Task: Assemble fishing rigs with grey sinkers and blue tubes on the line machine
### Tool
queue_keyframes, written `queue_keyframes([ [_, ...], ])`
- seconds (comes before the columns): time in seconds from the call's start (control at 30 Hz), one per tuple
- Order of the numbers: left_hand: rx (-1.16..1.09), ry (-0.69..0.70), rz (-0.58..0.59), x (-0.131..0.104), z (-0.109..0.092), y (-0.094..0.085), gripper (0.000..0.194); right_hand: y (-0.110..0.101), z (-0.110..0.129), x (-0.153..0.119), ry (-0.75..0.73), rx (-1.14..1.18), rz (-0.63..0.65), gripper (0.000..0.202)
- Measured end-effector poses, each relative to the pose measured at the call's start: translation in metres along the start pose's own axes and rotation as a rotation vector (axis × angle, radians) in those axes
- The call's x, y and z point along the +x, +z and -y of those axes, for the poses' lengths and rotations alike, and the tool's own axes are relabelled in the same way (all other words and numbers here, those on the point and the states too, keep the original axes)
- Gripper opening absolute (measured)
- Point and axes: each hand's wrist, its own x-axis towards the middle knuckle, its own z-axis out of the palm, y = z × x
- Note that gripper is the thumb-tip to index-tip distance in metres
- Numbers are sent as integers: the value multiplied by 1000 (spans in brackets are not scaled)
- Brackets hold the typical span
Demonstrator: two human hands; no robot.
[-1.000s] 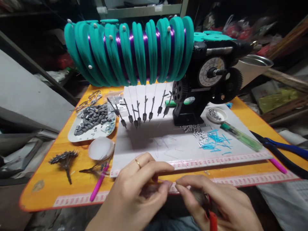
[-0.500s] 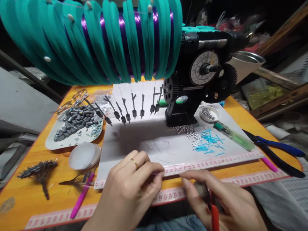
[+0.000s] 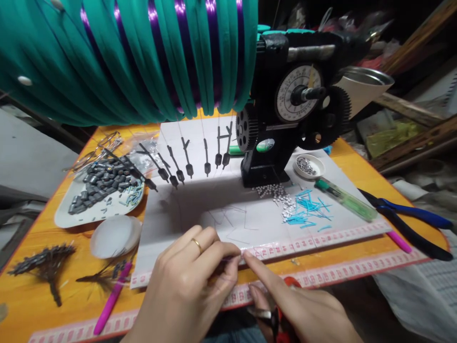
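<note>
My left hand [image 3: 194, 271], with a ring on one finger, is closed in a pinch at the front edge of the white board [image 3: 200, 200]. What lies between its fingertips is too small to make out. My right hand [image 3: 293, 300] is curled around red-handled cutters [image 3: 282, 331], their metal jaws pointing left below the palm. Its index fingertip is stretched out close to the left fingertips. Above hangs a row of teal discs [image 3: 135, 62] with purple thread wound between them. From it several dark weights [image 3: 189, 170] dangle on fine threads.
A black geared stand [image 3: 266, 162] with a dial carries the discs. Blue sticks [image 3: 309, 209], white beads [image 3: 273, 190], a small dish [image 3: 317, 166] and blue-black pliers [image 3: 407, 219] lie right. A tray [image 3: 64, 214] of dark pieces, white lids [image 3: 112, 238] and a pink pen [image 3: 113, 297] lie left.
My right hand has moved left, bringing its index fingertip beside the left fingertips, and the cutters have turned so their jaws point left. The view has shifted slightly; the left hand keeps its pinch.
</note>
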Motion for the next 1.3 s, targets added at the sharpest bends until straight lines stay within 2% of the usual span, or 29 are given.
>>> queue_keyframes([
  [0.1,-5,-7,10,-1,1,0,19,-1,1,2,-12,-21,25,64],
  [0.27,-65,19,36,-7,6,-11,19,5,2,-3,21,8,-16,65],
  [0.43,-14,-10,13,-23,14,-21,19,7,0,-6,31,58,-11,73],
  [0.57,-18,-53,5,-32,18,-22,20,5,-3,-6,16,56,-5,63],
  [0.67,-16,-41,6,-30,18,-24,21,4,-8,-8,-54,63,31,53],
  [0.8,-15,-40,6,-29,18,-25,20,3,-14,-9,-103,88,62,57],
  [0.97,-25,-53,11,-31,21,-25,21,2,-4,-5,-35,59,31,67],
  [1.07,-12,-40,30,-29,20,-27,20,3,2,-4,11,-3,-1,63],
  [1.23,-10,-33,15,-23,17,-28,20,6,1,-5,5,-6,-30,62],
  [1.3,-19,-36,9,-23,17,-27,21,6,0,-6,-3,-3,-53,55],
])
